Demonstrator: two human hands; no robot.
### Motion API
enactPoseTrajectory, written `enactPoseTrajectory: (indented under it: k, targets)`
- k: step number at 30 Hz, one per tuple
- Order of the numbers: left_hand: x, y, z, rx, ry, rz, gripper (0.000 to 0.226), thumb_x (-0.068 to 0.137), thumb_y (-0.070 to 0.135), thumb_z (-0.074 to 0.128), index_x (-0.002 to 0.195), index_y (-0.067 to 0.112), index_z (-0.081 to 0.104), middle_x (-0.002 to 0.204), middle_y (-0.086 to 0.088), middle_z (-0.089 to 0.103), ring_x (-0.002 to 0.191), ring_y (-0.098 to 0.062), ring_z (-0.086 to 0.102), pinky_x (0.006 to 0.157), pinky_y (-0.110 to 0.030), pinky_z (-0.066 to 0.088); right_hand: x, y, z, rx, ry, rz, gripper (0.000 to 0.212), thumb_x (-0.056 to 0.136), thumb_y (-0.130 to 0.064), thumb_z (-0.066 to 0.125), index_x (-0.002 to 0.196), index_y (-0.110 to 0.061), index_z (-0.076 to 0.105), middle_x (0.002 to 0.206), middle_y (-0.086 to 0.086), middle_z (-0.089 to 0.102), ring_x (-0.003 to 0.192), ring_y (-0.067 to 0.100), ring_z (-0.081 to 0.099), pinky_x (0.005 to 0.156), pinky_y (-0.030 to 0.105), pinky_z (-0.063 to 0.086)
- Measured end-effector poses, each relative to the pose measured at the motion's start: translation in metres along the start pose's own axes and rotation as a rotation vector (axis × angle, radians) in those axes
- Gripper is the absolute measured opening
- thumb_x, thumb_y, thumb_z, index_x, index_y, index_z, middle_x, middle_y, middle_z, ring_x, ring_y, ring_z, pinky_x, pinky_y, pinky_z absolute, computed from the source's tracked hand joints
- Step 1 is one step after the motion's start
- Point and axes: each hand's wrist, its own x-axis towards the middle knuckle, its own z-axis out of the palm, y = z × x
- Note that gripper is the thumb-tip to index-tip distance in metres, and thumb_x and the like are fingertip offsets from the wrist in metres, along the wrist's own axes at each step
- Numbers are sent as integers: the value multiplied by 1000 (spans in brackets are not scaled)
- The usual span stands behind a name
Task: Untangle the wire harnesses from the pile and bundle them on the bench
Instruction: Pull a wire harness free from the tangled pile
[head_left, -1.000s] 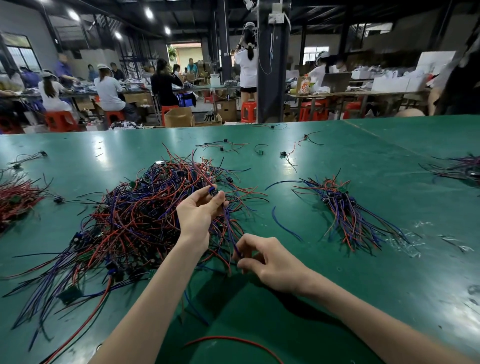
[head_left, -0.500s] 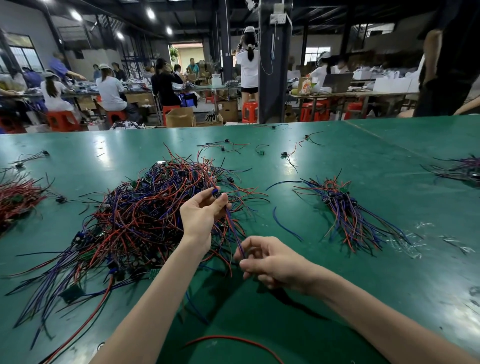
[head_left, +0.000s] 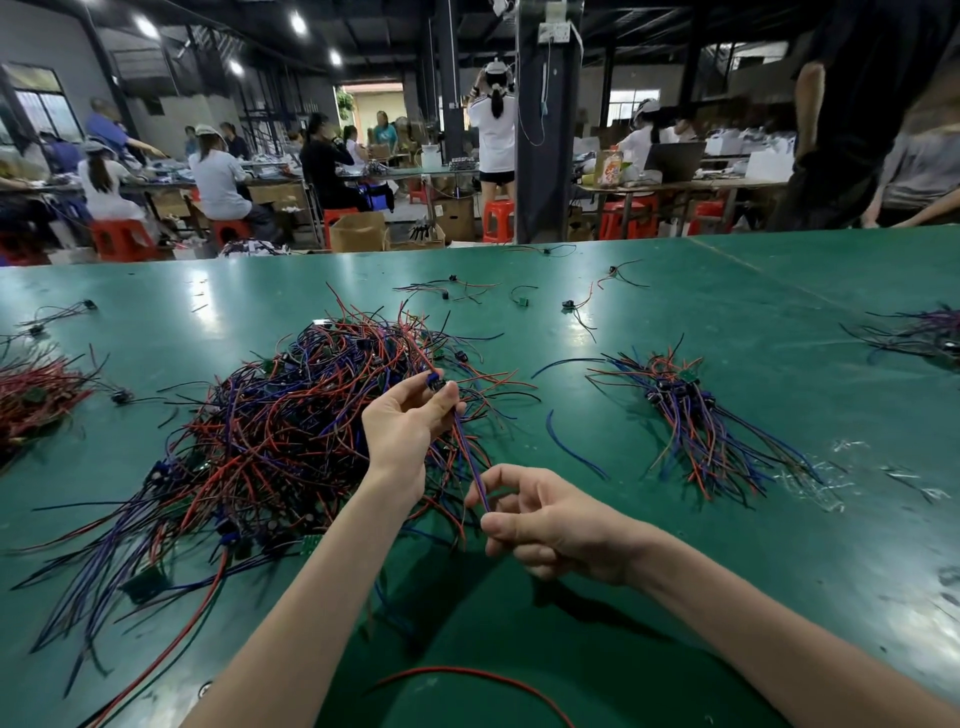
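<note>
As bystander shifts, left hand, right hand unmoved.

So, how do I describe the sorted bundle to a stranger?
Start at the big tangled pile in the middle of the green bench. To its right, beyond a blue wire, lies a smaller bundle. Unlike the pile, its wires lie combed one way.

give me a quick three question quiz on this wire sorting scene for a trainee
1. True or false: the left hand pinches a connector above the big pile.
2. The right hand holds: A) nothing B) purple wires C) a cutter
3. Fill in: the sorted bundle lies on the person's ____ of the big pile.
Key: 1 true; 2 B; 3 right
</note>
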Motion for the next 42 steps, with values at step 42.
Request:
enactPoseTrajectory:
  k: [42]
  targets:
    - [-28, -15, 25, -65, -385, -343, 41, 83, 15, 64, 123, 23, 60, 111, 2, 69, 95, -10, 59, 85, -28, 47, 15, -48, -60, -137, 639, -226, 13, 88, 2, 59, 75, 0, 60, 59, 7, 62, 37, 5, 48, 33, 17, 37]
